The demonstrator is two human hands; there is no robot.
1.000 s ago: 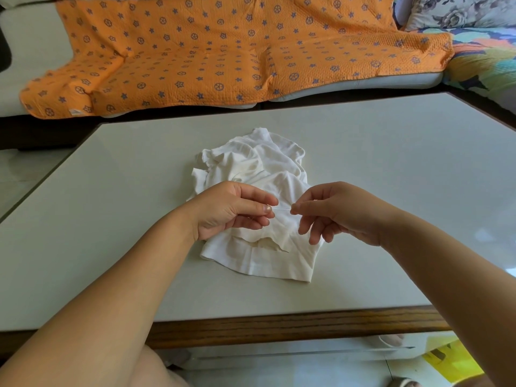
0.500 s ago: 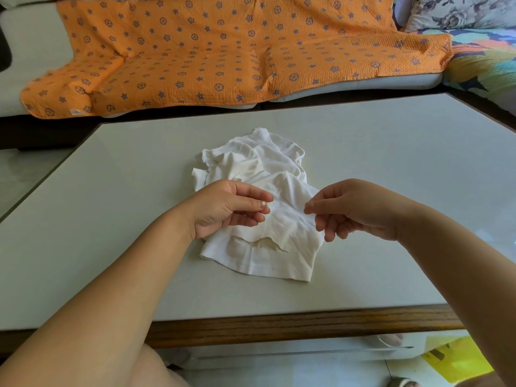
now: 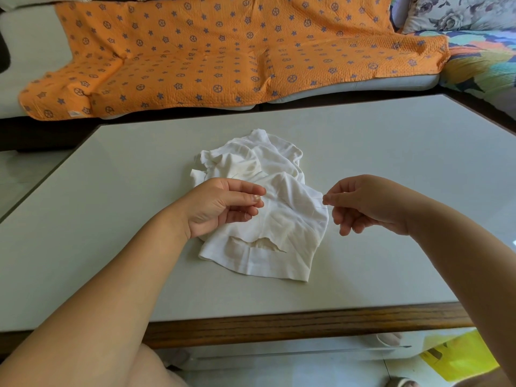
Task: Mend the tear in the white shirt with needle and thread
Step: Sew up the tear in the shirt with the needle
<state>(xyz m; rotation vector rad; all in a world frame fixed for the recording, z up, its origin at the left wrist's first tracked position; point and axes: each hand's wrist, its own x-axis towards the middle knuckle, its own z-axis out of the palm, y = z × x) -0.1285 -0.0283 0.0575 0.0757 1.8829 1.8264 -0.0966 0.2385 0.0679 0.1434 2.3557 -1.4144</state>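
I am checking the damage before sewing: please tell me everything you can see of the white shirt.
The white shirt is soft, knit-looking fabric, crumpled in a heap on the pale table. A ragged tear gapes just above its near hem. The left hand overlaps one side; a thin thread crosses over it.

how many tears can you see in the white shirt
1. The tear sits just above the near hem of the white shirt, nearer the person than the left hand. The bunched folds farther back could hide more.
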